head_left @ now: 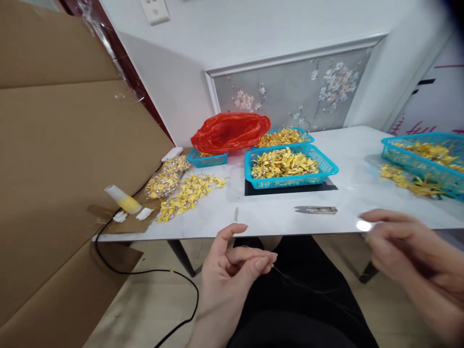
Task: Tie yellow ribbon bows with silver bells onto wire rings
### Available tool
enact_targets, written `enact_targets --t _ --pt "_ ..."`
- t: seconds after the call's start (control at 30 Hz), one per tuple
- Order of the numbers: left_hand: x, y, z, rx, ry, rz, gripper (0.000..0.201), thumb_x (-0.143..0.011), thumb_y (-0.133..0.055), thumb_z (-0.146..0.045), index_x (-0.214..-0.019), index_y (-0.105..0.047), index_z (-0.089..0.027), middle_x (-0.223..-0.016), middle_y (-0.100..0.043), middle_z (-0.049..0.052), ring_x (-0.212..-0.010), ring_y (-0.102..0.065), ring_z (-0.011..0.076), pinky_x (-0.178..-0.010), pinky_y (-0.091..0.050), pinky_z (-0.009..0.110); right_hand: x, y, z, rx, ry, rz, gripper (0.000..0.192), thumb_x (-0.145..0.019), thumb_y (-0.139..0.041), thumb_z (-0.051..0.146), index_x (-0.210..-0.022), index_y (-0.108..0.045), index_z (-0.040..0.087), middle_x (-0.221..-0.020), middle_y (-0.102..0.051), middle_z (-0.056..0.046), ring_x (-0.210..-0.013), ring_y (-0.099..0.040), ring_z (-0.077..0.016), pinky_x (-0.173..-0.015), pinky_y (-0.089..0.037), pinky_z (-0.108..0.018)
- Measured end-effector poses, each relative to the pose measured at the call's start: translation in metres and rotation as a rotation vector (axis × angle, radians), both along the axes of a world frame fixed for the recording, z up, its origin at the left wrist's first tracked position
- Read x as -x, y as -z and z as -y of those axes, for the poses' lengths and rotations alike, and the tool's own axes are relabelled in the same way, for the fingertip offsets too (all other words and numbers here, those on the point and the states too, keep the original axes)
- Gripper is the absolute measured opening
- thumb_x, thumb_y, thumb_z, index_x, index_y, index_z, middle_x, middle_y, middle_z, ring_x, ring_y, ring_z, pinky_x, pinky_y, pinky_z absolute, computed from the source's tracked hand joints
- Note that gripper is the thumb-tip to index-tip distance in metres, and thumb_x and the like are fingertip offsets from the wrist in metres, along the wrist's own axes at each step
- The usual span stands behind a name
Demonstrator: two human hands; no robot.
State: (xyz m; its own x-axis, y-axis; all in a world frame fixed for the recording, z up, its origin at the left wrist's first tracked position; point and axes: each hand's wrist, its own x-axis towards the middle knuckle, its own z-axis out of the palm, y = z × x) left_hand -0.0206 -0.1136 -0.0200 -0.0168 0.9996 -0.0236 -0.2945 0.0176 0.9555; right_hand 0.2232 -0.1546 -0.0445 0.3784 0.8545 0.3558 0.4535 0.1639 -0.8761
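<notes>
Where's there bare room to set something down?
On the white table: between the front-middle blue plastic basket and the right blue basket; also between the small pale strip and the silver metal snips. It's crowded at the left, with yellow ribbon-like pieces and a red plastic bag.

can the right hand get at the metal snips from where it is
Probably yes: the right hand is near the metal snips, which lie uncovered on the table, with nothing seen blocking the way between.
</notes>
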Motion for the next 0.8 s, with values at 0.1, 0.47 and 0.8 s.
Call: enact_targets --t 0.1,0.47,0.8 --pt "-0.001 0.005 0.001 -0.030 0.005 -0.143 0.046 -0.071 -0.085 -0.020 -0.110 -0.063 -0.027 -0.068 -0.081 -0.001 -0.071 -0.078 0.0190 -0.066 -0.061 0.022 0.041 -0.023 -0.008 -0.054 -0.351 0.058 0.016 -0.099 -0.051 0.035 -0.086 -0.058 0.027 -0.089 -0.062 -0.007 -0.071 -0.057 -0.0179 -0.056 -0.047 -0.028" --pt "0.002 0.025 0.003 -0.474 -0.054 -0.556 0.075 -0.078 -0.077 -0.007 -0.139 -0.053 -0.044 -0.090 -0.083 -0.007 -0.083 -0.079 0.0196 -0.084 -0.060 0.028 0.089 -0.027 -0.024 -0.171 -0.541 0.021 0.017 -0.097 -0.048 0.015 -0.086 -0.059 0.021 -0.079 -0.060 -0.001 -0.066 -0.058 -0.0115 -0.060 -0.047 -0.021" --pt "0.000 0.027 0.008 -0.564 -0.130 -0.652 0.071 -0.076 -0.074 -0.001 -0.135 -0.058 -0.038 -0.099 -0.082 -0.005 -0.084 -0.079 0.0196 -0.083 -0.061 0.026 0.105 -0.018 -0.028 -0.419 -0.419 0.236 0.029 -0.093 -0.042 -0.001 -0.098 -0.065 0.016 -0.090 -0.068 -0.007 -0.081 -0.069 -0.0127 -0.072 -0.056 -0.018"
